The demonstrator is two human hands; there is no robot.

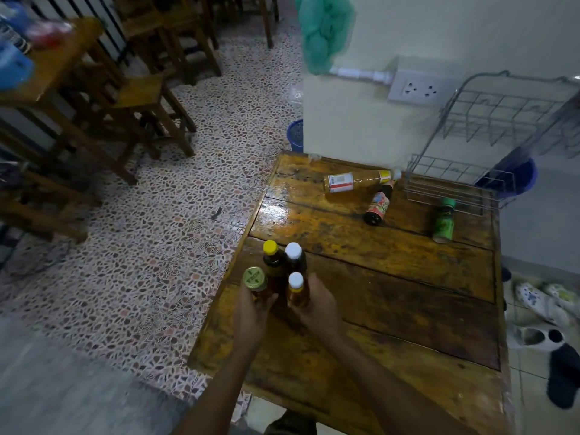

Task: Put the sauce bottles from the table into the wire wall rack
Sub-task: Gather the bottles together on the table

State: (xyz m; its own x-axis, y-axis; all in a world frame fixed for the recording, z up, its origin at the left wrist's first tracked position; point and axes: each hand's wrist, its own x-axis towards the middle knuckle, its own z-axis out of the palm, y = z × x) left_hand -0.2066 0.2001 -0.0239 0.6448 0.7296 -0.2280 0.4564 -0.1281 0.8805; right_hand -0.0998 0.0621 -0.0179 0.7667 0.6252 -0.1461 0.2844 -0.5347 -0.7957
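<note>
Wood: a worn, glossy plank table (392,293) fills the near right of the room, its far edge against a cream wall.
Near cluster: four upright bottles stand together by the table's left edge: a gold-lidded jar (255,279), a yellow-capped bottle (272,259), a tall white-capped dark bottle (295,257) and a short white-capped amber bottle (296,290).
Left hand (252,312): fingers curled round the gold-lidded jar from the near side.
Right hand (317,304): thumb and fingers wrapped round the short white-capped amber bottle, the tall dark bottle just behind the fingertips.
In the way: the two back bottles stand touching the gripped pair, between the hands and the open tabletop.
Mid table: bare planks separate the cluster from three bottles lying on their sides.
Fallen bottles: a long orange sauce bottle (357,181) lies across the far planks; a dark bottle with a red label (378,205) lies with its neck at the orange one's cap; a green bottle (444,221) lies well apart to the right, its cap under the rack's front edge.
Rack: a wire wall rack (489,142) hangs on the wall above the table's far right corner, holding no bottles.
Wall: a double socket (419,87) sits left of the rack; a green mesh bag (323,29) hangs above.
Floor: speckled terrazzo, wooden chairs (138,98) at far left, sandals (543,302) at right.
</note>
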